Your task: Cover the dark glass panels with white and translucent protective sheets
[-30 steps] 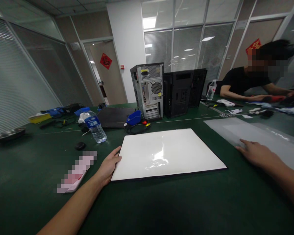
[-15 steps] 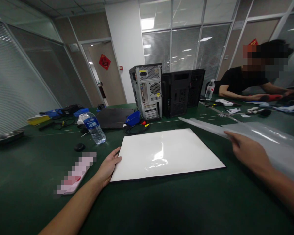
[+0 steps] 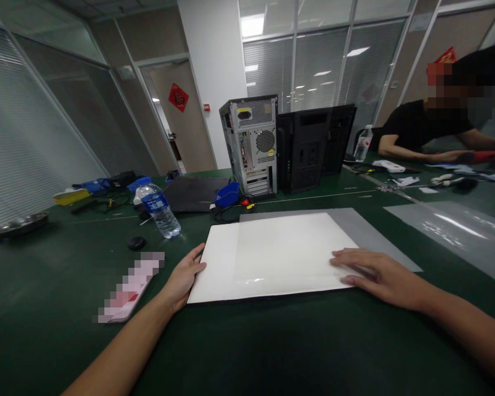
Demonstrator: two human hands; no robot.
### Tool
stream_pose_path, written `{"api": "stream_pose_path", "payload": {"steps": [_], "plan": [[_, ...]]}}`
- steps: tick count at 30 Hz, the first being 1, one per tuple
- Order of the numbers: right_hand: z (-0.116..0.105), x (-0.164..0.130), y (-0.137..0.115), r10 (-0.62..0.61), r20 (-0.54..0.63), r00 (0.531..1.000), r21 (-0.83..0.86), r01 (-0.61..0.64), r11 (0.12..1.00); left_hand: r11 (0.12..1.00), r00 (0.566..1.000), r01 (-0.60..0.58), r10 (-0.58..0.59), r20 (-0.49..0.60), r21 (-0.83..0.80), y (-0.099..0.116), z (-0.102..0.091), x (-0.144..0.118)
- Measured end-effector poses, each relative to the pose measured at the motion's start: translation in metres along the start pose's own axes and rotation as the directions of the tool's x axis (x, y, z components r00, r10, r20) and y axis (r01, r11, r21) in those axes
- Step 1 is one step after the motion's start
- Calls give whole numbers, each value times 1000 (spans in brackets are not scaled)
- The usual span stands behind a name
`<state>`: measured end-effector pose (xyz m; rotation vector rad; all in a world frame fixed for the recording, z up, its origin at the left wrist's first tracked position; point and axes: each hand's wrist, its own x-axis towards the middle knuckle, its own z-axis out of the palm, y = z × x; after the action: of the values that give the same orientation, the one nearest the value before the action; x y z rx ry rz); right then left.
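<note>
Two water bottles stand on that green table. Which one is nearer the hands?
The water bottle with the blue label, just beyond the left hand. The other bottle stands far back, by the seated person's arm.

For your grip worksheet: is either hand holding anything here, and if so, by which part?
Nothing is gripped. The left hand rests against the left edge of the white panel; the right hand lies flat on a translucent sheet laid over it.
</note>
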<state>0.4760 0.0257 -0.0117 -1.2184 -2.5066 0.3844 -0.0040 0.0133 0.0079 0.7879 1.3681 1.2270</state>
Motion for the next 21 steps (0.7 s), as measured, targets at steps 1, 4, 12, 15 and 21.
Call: {"api": "stream_pose_path", "payload": {"steps": [1,4,12,15,21], "plan": [[-2,-1,5,24,-43,999,-23,-25,999,1000,1000,0,0,1,-4,0,0,1],[-6,-4,25,133,-195,972,-110,-156,982,1000,1000,2,-2,12,-10,-2,-1,2],[-7,-9,52,330,-166,929,-134,-352,926,1000,1000,-3,4,23,-20,-4,-3,3],[-6,-8,39,323,-140,936,-120,-340,933,1000,1000,-7,8,24,-28,-4,-4,2],[0,-3,14,202,-85,976,-125,-211,969,999,1000,-6,7,23,-33,-2,-3,-1]]}}
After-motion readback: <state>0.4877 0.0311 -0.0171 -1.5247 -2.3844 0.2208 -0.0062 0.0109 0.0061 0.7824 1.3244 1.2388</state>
